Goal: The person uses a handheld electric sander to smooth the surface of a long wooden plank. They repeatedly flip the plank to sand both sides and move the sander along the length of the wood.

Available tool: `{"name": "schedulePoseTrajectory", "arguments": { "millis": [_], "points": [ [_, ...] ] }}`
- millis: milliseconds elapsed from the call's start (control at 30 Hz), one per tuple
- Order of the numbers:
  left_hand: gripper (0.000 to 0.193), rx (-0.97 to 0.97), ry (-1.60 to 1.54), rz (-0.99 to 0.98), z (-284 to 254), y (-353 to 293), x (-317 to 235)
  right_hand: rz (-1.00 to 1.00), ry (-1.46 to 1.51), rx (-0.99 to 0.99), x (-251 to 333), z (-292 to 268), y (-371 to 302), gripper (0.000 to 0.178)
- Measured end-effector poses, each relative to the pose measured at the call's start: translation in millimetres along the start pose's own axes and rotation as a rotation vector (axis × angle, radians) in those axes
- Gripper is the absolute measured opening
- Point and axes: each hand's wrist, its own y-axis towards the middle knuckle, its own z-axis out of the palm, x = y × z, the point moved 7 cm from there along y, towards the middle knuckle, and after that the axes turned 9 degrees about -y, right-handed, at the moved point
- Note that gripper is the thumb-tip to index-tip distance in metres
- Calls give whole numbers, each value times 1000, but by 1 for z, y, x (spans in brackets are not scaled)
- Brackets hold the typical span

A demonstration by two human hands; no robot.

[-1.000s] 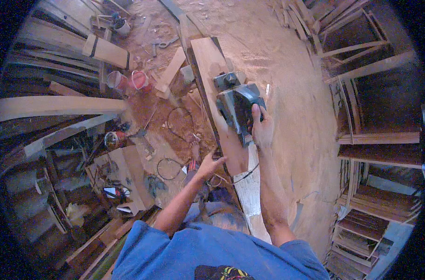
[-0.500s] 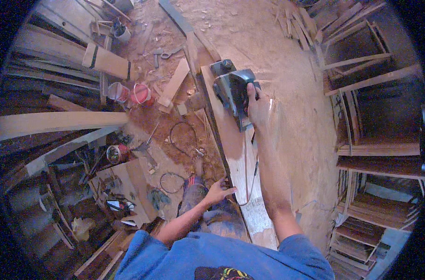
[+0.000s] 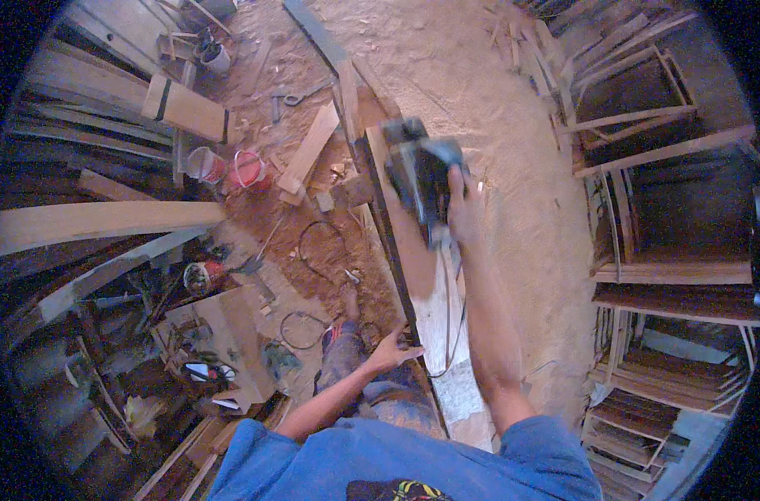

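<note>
Power tool (image 3: 426, 185), dark-bodied and slightly blurred, sits on the upper face of a long plank (image 3: 423, 280), nearer the plank's far end than its near end. From where I stand, the plank slants away from the person in the blue shirt (image 3: 396, 455), its near end close by the right side of the body, its far end ahead and a little to the left. The tool's long axis runs roughly along the plank, with the handle end toward the person and the right edge. It lies just ahead of the right hand (image 3: 466, 215), which is the nearer one; the left is well apart, back toward the near end. The right hand is closed around the handle, thumb uppermost, arm stretched out over the right edge. The left hand (image 3: 386, 355) is at the left edge, thumb spread from the fingers and reaching onto the wood; its fingers are partly hidden, so I cannot tell whether it clasps the plank or only rests there. A thin cord (image 3: 457, 334) loops back from the tool over the plank's whitish near part.
</note>
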Motion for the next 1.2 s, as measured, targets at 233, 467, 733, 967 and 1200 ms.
{"name": "schedulePoseTrajectory", "arguments": {
  "millis": [233, 467, 733, 967, 1200],
  "points": [
    [84, -60, 128, -84, -1, -9, -20, 484, 312, 288, -58, -76, -186, 51],
    [104, 6, 88, -50, -2, -1, 5, 130, 31, 113, 2, -43, -72, 53],
    [96, -46, 140, -22, -3, -5, -1, 139, 28, 117, 85, 9, 59, 65],
    [79, -75, 48, -92, 3, -17, -41, 287, 98, 196, -19, -20, -84, 45],
    [79, -31, 4, -94, 1, -12, -23, 323, 281, 232, -26, -51, -159, 52]
  ]
}}
